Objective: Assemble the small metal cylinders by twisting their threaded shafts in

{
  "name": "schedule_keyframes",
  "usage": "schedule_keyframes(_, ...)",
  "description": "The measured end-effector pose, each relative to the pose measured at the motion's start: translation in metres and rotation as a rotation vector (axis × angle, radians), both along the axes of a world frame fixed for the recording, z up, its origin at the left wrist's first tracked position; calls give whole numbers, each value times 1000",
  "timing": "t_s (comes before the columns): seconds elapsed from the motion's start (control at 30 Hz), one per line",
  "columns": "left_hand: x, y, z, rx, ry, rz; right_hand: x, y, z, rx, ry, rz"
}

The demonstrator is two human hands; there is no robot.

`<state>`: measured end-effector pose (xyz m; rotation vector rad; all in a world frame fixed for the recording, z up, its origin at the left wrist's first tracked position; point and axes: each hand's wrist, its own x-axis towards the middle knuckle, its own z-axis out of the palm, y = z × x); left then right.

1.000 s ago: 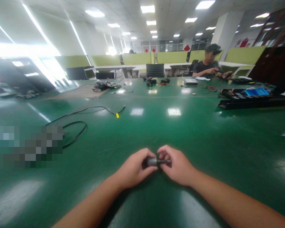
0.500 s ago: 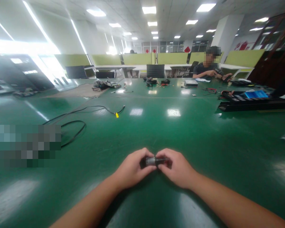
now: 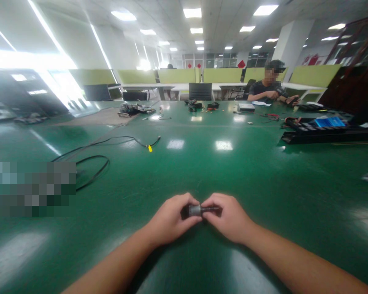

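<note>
A small grey metal cylinder with a thin dark shaft pointing right lies between my hands, just above the green table. My left hand is closed round the cylinder, thumb below and fingers above; its left end is dark and partly hidden in the palm. My right hand pinches the thin shaft near where it meets the cylinder. The fingertips of both hands almost touch.
A black cable with a yellow tag curves at the left, beside a blurred-out area. Electronic parts lie farther back. At the right is a long black tray with a blue item. A person sits across the table holding a dark object.
Both hands keep nearly the same place and grip. More of the thin shaft shows clearly between the right fingers. The camera view has shifted very slightly.
</note>
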<state>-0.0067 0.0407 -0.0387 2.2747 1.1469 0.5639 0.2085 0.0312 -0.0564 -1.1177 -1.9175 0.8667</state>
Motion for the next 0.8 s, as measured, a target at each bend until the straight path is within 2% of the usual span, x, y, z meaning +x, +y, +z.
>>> schedule_keyframes(0.17, 2, 0, -3, 46, 10, 14, 0, 1, 0, -4, -19, -10)
schedule_keyframes(0.37, 3, -1, 0, 88, 17, -11, 2, 1, 1, 4, -38, 3)
schedule_keyframes(0.8, 1, 0, 1, 104, 49, -6, 3, 0, 2, -14, -54, -5)
